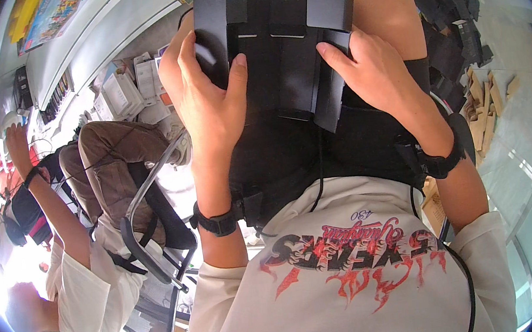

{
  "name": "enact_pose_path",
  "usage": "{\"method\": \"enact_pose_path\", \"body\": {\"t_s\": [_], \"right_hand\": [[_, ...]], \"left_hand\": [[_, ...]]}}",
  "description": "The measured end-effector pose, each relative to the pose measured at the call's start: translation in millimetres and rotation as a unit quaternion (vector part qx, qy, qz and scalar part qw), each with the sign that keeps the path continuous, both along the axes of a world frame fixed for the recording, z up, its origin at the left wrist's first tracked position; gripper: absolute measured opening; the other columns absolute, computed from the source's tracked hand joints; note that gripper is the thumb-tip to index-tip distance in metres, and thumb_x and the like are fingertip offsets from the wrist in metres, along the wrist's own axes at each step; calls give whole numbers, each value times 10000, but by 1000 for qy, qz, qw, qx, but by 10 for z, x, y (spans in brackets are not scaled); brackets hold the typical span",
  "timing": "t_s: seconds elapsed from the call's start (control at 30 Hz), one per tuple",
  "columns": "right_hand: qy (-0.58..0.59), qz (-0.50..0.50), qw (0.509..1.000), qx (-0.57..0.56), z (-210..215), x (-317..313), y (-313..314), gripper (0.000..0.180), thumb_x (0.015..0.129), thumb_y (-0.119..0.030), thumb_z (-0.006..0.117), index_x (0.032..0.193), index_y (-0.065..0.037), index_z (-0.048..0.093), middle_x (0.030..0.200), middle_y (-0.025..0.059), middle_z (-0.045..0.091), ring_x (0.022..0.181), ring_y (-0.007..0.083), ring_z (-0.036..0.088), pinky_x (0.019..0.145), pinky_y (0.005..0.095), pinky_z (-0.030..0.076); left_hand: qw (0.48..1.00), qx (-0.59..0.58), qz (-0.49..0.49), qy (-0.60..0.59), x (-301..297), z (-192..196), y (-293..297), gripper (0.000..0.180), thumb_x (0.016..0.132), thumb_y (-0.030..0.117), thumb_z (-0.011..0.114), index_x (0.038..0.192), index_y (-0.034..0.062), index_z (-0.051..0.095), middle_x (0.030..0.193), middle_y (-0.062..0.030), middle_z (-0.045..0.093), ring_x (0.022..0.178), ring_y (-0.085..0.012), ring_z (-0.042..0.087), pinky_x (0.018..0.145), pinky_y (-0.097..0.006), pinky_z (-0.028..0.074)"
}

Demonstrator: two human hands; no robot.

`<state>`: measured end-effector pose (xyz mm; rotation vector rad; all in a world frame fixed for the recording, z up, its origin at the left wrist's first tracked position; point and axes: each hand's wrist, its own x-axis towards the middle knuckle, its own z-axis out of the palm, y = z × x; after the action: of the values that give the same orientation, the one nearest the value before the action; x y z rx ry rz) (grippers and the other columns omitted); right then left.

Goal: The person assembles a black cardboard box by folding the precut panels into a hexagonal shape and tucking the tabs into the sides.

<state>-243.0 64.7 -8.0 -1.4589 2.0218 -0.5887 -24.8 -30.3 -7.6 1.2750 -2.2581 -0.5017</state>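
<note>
A black cardboard box point(290, 65), partly folded with its inner panels showing, rests over my lap. My left hand point(212, 100) holds its left folded side, fingers along the outer face and thumb at the inner edge. On the other side, my right hand point(369, 65) grips the right wall, its thumb pressed near a boxy folded end point(330, 9) that sticks up at the top right. The fingers of my right hand are mostly hidden behind the card. Slots with pale edges cross the middle panel.
To the left, another person point(85, 278) sits in a metal-armed chair point(146, 212), one arm raised. White boxes point(117, 97) are piled on the floor beside a white shelf unit point(75, 43). At right lie a heap of black cardboard pieces point(459, 19) and brown cardboard strips point(485, 101).
</note>
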Motion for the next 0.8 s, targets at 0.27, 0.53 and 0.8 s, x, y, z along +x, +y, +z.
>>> {"method": "enact_pose_path", "body": {"t_s": [0.27, 0.53, 0.8], "right_hand": [[-25, -9, 999, 23, 29, -13, 4, 382, 930, -363, 555, 926, 18, 584, 717, 249, 641, 717, 436, 633, 681, 506, 502], [-26, -1, 999, 19, 57, -70, 131, 361, 934, -345, 548, 973, 13, 575, 714, 243, 643, 721, 438, 633, 683, 506, 504], [-16, -2, 1000, -11, 54, -120, 240, 360, 929, -341, 557, 953, 18, 575, 707, 250, 638, 707, 446, 632, 669, 512, 512]], "left_hand": [[1000, 13, 14, -20, -7, 13, 24, 605, 873, 249, 683, 1344, -17, 413, 1274, -231, 466, 1184, -349, 468, 1037, -382, 348], [999, 27, 27, -11, -96, 74, 169, 628, 848, 263, 696, 1332, -21, 414, 1275, -242, 474, 1193, -381, 463, 1005, -417, 374], [1000, -13, 7, -16, -151, 76, 241, 639, 824, 278, 705, 1309, -30, 426, 1265, -251, 491, 1208, -410, 429, 993, -452, 368]]}}
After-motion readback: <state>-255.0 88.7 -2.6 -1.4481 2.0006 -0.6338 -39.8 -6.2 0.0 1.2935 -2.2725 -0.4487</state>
